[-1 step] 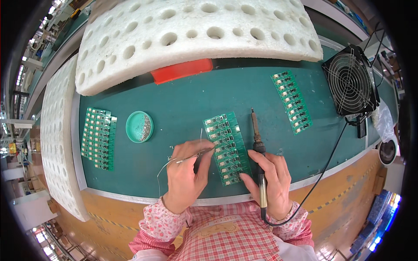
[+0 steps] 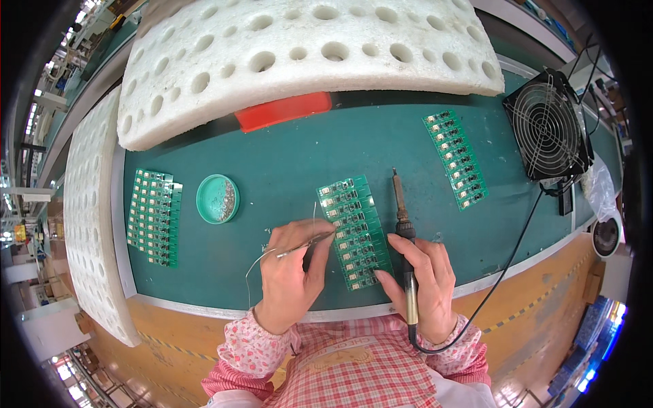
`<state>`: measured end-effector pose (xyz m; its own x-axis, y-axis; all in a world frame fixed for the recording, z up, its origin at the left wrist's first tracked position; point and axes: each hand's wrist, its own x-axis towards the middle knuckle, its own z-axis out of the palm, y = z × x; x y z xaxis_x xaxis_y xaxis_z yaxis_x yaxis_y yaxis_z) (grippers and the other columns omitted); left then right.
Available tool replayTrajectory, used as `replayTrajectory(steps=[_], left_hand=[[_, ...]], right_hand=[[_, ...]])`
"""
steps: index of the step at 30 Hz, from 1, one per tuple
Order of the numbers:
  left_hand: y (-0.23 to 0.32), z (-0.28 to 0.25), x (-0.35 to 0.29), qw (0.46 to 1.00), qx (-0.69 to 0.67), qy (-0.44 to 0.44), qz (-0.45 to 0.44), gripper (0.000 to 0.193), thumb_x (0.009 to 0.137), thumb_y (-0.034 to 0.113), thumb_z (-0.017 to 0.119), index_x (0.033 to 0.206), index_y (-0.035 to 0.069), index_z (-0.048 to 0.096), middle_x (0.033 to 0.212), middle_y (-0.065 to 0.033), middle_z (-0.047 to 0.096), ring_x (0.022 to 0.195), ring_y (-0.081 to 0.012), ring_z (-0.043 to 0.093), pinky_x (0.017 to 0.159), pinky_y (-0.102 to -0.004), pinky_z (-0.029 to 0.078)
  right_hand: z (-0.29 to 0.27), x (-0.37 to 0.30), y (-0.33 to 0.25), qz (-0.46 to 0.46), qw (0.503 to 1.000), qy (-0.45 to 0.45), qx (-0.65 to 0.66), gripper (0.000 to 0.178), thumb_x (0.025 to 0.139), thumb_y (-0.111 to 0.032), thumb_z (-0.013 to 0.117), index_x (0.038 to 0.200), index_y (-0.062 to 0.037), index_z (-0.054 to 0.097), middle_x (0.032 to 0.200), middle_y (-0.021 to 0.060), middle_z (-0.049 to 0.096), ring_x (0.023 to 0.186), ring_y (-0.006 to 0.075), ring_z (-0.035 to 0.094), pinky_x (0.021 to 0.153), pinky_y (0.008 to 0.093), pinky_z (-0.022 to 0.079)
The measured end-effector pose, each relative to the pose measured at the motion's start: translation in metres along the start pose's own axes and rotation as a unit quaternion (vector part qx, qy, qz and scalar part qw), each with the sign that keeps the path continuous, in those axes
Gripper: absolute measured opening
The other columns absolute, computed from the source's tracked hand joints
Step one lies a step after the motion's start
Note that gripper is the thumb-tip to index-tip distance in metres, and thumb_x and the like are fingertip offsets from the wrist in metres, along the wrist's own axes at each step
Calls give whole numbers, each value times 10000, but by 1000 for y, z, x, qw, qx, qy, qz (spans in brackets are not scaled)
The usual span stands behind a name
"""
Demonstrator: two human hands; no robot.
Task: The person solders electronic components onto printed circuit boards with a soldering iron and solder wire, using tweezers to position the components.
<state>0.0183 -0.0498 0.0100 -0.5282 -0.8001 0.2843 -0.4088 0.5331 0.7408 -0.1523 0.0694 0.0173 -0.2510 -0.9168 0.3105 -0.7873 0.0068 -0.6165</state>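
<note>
My left hand point(image 2: 284, 280) is closed around metal tweezers point(image 2: 299, 249), whose tips reach the left edge of a green circuit-board panel point(image 2: 357, 228). A thin solder wire point(image 2: 247, 277) loops out from the same hand, and one end rises beside the panel. The panel lies flat and carries rows of small white and black components. In my right hand point(image 2: 435, 282) is a soldering iron point(image 2: 411, 296), its brownish tip pointing away from me, to the right of the panel and apart from it. My right thumb is at the panel's lower right edge.
A teal dish point(image 2: 218, 198) of small metal parts sits left, near stacked board panels point(image 2: 153, 217). Another panel point(image 2: 456, 160) lies right, near a black fan point(image 2: 546, 126). Pierced white foam point(image 2: 306, 75) spans the back above a red tray point(image 2: 286, 112). The iron's cord point(image 2: 507, 265) curves right.
</note>
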Motion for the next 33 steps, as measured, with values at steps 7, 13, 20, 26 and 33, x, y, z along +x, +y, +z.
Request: replayTrajectory(steps=[7,13,20,26,33], left_hand=[[0,3,0,1000,12,7,-5,178,844,-64,692,1002,17,686,997,-101,725,881,-253,670,812,-338,493],[1,3,0,1000,29,-2,-9,187,844,-63,690,1011,21,686,1006,-100,727,890,-255,668,820,-333,490],[1,3,-1,999,35,3,-11,171,848,-49,691,1003,21,694,1004,-99,725,889,-256,666,810,-333,500],[1,3,0,999,33,0,-14,159,855,-34,693,1003,24,703,1004,-101,721,903,-264,661,813,-336,498],[2,3,-2,1000,24,6,-16,189,843,-43,708,1019,26,689,1002,-112,715,900,-283,652,803,-349,505]], right_hand=[[-2,4,5,3,1000,10,13,607,711,-68,847,1280,-69,635,992,117,568,801,263,567,702,369,488],[-3,6,5,-8,1000,20,16,606,708,-65,847,1276,-68,636,984,118,562,799,267,572,701,374,491],[-4,9,7,-25,995,55,81,473,745,-7,814,1190,-33,655,925,114,670,751,253,621,660,347,504],[-3,8,1,70,935,70,342,250,934,-23,655,1123,4,492,819,132,729,673,126,694,580,260,552],[-9,17,-6,129,861,29,490,192,985,-56,572,1118,16,454,914,191,713,789,201,746,681,297,609]])
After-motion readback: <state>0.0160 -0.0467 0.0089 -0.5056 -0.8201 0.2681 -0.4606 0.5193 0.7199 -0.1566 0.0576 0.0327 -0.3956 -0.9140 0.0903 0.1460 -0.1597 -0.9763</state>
